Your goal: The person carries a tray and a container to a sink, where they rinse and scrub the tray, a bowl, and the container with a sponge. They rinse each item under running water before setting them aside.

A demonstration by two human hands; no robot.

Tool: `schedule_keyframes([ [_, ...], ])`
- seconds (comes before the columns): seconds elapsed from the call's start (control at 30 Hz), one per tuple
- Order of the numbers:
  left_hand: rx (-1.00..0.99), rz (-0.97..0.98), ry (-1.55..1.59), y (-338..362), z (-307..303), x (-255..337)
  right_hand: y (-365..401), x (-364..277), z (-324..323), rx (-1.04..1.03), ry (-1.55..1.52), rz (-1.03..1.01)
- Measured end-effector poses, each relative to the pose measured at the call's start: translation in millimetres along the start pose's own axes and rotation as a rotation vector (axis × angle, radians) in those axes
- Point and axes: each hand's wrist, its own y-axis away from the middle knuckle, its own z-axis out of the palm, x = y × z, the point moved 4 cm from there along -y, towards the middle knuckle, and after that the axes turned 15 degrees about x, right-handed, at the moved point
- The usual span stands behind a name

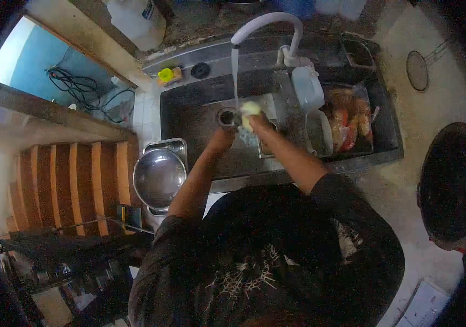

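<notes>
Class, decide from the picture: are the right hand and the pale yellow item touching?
Touching: the head view shows the right hand gripping the pale yellow item over the sink.

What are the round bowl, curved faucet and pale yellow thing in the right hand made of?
Round bowl: probably polished stainless steel; silvery with bright reflections.
Curved faucet: smooth white, perhaps plastic or coated metal; its even colour leaves that open.
Pale yellow thing in the right hand: possibly matte foam, from its dull look; blur hides the texture.
</notes>
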Motion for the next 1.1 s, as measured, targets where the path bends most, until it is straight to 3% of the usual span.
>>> schedule_keyframes([
  [0.03,-0.024,0.174,-0.099,-3.2,3.5,0.5,1.0,-4.7,16.6,-0.180,-0.067,0.008],
  [0.13,0.067,0.482,-0.361,-8.0,9.0,9.8,23.2,-27.6,17.5,-0.317,0.274,-0.031],
  [0.17,0.057,0.465,-0.414,-9.7,10.1,10.3,6.7,-14.6,20.8,-0.298,0.378,-0.398],
  [0.27,0.025,0.420,-0.501,0.1,1.3,34.4,-0.4,-2.6,18.8,-0.151,0.348,-0.869],
  [0.4,0.038,0.394,-0.401,0.3,1.5,38.8,-9.1,-11.5,9.8,0.075,0.418,-0.931],
  [0.43,0.048,0.384,-0.369,1.1,4.9,33.7,-24.1,14.9,1.4,0.166,0.371,-1.005],
  [0.47,0.141,0.465,-0.205,8.2,1.7,35.3,-67.5,48.1,6.1,0.121,0.126,-0.327],
  [0.5,0.236,0.542,-0.038,19.1,-4.7,37.4,-75.7,57.7,6.0,0.303,-0.208,0.318],
  [0.57,0.229,0.310,0.152,14.2,-10.4,33.6,-63.0,45.9,-10.4,0.185,-0.378,0.062],
  [0.63,0.016,-0.308,0.181,7.4,-11.7,31.2,-49.8,28.0,-11.1,0.111,-0.361,0.040],
  [0.73,-0.019,-0.331,0.823,-10.2,16.5,19.6,-16.7,13.2,9.5,0.005,0.121,-0.093],
  [0.77,0.133,-0.342,0.867,-26.8,29.5,11.0,-3.6,9.4,14.2,-0.032,0.190,-0.143],
  [0.83,0.450,-0.372,0.944,-56.9,47.5,4.4,25.1,4.5,21.6,-0.135,0.049,-0.250],
  [0.9,0.454,-0.250,0.655,-63.9,35.0,9.7,36.6,9.0,13.9,-0.119,0.192,-0.065],
  [0.97,0.414,-0.076,0.396,-73.9,27.6,9.0,35.8,21.6,4.5,-0.098,0.393,-0.497],
  [1.03,0.332,0.157,0.172,-88.9,32.4,0.5,39.9,24.3,-21.6,-0.149,0.619,-0.344],
  [1.07,0.369,0.216,0.252,-90.2,32.3,0.0,40.1,24.3,-35.7,-0.172,0.726,-0.280],
  [1.1,0.410,0.283,0.331,-92.8,29.0,3.0,35.4,33.9,-57.9,0.050,0.682,-0.556],
])
